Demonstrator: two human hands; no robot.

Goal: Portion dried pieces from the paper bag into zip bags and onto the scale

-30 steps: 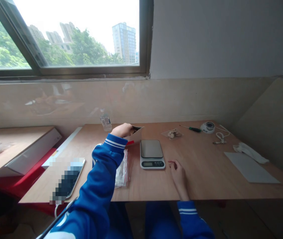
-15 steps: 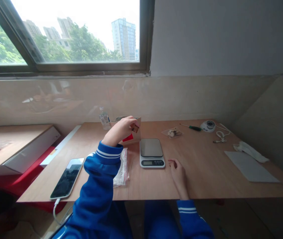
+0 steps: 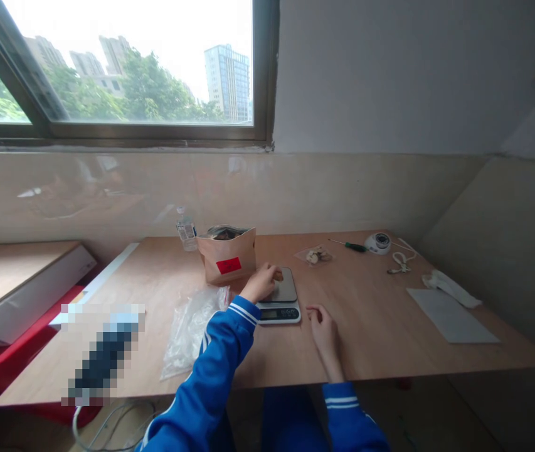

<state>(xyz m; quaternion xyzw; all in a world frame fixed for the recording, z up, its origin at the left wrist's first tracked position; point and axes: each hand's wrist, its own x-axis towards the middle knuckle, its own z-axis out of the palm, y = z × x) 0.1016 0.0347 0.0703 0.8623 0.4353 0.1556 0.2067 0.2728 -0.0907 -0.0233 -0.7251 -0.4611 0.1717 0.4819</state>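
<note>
Over the plate of the kitchen scale (image 3: pixel 280 314) is my left hand (image 3: pixel 261 284), its fingers closed on a small brown piece (image 3: pixel 279 275). The hand covers part of the plate, and I cannot tell whether the piece touches it. My right hand (image 3: pixel 324 329) rests on the table just right of the scale, fingers curled in, with nothing visible in them. Behind my left hand stands an open brown paper pouch (image 3: pixel 228 256) with a red label; dark contents show at its mouth. Clear plastic zip bags (image 3: pixel 187 333) lie beside my left forearm.
A plastic bottle (image 3: pixel 185 231) stands behind the pouch. A small bag of pale pieces (image 3: pixel 317 255), a green-handled screwdriver (image 3: pixel 354 247) and a white dome camera (image 3: pixel 378 243) lie at the back right. A pale sheet (image 3: pixel 453 317) lies right; a phone-like shape (image 3: pixel 107 351), pixelated, lies left.
My left hand has moved from above the pouch right and down to the scale with the brown piece, uncovering the pouch. My right hand stays beside the scale. The view has shifted slightly.
</note>
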